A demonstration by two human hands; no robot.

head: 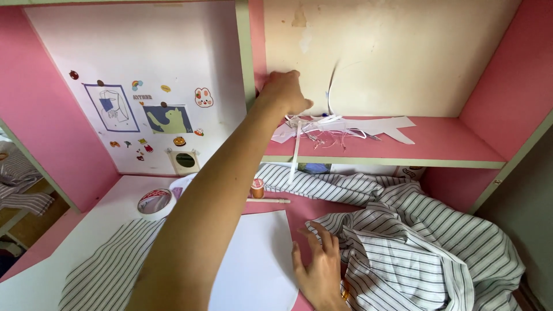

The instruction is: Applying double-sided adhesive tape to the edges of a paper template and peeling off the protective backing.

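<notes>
The work looks to be at an early stage: the big grey-and-white striped cotton fabric lies crumpled in a heap on the right of the pink and white table, not spread flat and, as far as I can see, not marked. A second, flatter piece of the same striped cloth lies near the left edge, partly under the large white sheet of paper in the near middle. The left hand reaches far up to the pink shelf and its fingers are bent together over the tangle of thin white strips and cords; I cannot tell if it already grips something. The right hand is open, pressing flat where the paper meets the striped heap. Further left on the table lies a roll of clear tape with red print, then a thin white pencil, and a small orange thread spool just behind the pencil.
</notes>
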